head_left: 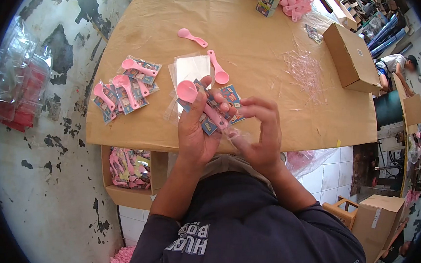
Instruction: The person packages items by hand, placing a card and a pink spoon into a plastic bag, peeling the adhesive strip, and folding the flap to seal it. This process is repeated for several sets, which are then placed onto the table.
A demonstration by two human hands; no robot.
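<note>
My left hand (194,137) is closed around a pink measuring spoon (186,90) lying with a printed card (209,124), in what looks like a clear plastic bag. Its thumb presses across the spoon's handle. Just to the right is my right hand (264,127), its fingers curved and apart, with the thumb by the bag's clear film (235,135). Behind my hands lies a stack of clear bags (191,64). A loose pink spoon (220,72) rests to its right, and another spoon (191,37) is farther back. More printed cards (231,95) show partly behind my fingers.
Packed spoons with cards (128,91) lie at the table's left. Plastic scraps (304,73) and a cardboard box (349,58) are on the right; a spoon pile (295,2) and small box (267,4) stand behind. A filled carton (130,169) sits below left. Another person (395,65) is far right.
</note>
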